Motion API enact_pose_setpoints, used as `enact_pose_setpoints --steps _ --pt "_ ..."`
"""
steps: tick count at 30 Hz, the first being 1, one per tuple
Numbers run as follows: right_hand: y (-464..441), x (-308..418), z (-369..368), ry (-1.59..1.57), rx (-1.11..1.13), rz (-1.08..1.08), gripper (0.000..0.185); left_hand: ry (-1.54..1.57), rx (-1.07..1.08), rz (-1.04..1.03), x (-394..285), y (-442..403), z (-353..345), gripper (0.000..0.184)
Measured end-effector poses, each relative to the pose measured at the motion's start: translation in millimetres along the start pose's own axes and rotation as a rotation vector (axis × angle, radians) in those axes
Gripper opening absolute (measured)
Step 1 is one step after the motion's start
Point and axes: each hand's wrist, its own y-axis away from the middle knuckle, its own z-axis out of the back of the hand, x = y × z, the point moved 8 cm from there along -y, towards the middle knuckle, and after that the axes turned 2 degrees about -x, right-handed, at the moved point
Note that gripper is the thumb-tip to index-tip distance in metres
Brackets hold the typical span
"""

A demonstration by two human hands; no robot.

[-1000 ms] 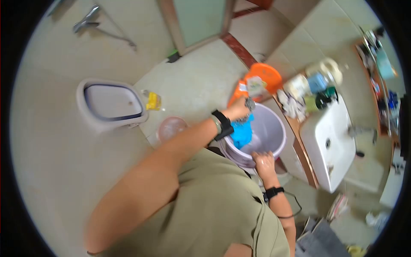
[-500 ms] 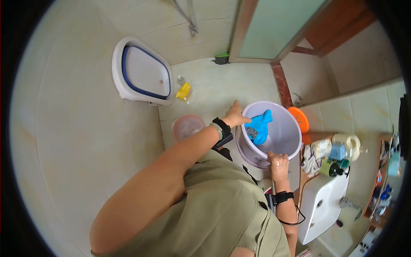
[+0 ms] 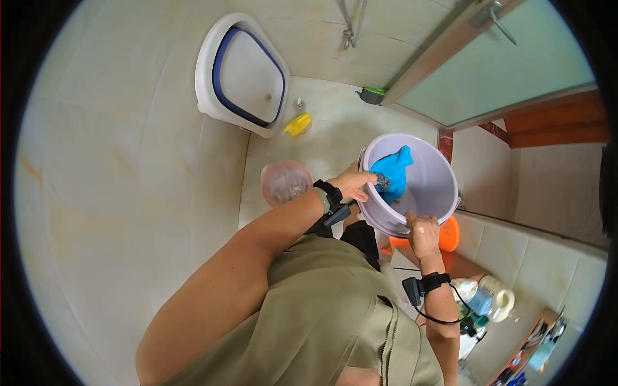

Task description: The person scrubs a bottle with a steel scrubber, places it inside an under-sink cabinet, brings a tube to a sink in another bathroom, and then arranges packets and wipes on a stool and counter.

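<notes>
This person wears an olive-green top (image 3: 309, 309) low in the frame, black wrist straps (image 3: 436, 281) with boxy modules (image 3: 412, 292), a pale band (image 3: 321, 200) beside the left one and a black cable (image 3: 444, 321) looping off the right.

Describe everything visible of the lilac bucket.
The lilac bucket is round and deep, with smooth, plastic-looking walls and a rounded rim. Its open mouth faces the camera. A blue cloth and a grey piece lie inside. The left hand holds one side of the rim, the right hand the near edge. Its underside is hidden.
</notes>
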Motion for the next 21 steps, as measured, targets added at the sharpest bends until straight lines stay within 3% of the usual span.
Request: enact_pose_setpoints --steps 5,7,9,10,12,16,19,21 --pt "-68.3 -38.6 -31.7 -0.023 0.178 0.189 0.023 0.104 -0.158 -0.052 -15.2 -55.6 21.2 0.076" --pt "-97.4 -54.1 -43.0 -0.052 0.237 0.251 0.025 0.179 -0.324 -0.141 -27.7 -74.7 33.3 0.07" --pt "-117.7 -61.8 -54.0 -0.061 0.364 0.311 0.036 0.195 -0.4 -0.109 -38.1 -87.8 35.9 0.068" --pt "-133.1 -70.2 -57.7 -0.116 0.39 0.358 0.043 0.169 -0.444 -0.125 -44.6 -100.0 39.7 0.072" --pt "-159.2 -91.5 -62.3 -0.197 0.458 0.381 0.041 0.099 -0.548 -0.154 -56.8 -120.2 44.3 0.085" --pt "-208.7 -134.3 -96.4 -0.259 0.504 0.412 0.037 0.162 -0.561 -0.183 -91.3 -141.9 40.3 0.093" --pt "-255.2 -163.9 -140.4 -0.216 0.492 0.387 0.034 0.28 -0.472 -0.023 -103.0 -161.3 42.2 0.094" --pt "-288.5 -188.4 -183.6 -0.165 0.476 0.26 0.033 0.24 -0.513 -0.077 -94.2 -194.0 65.4 0.094"
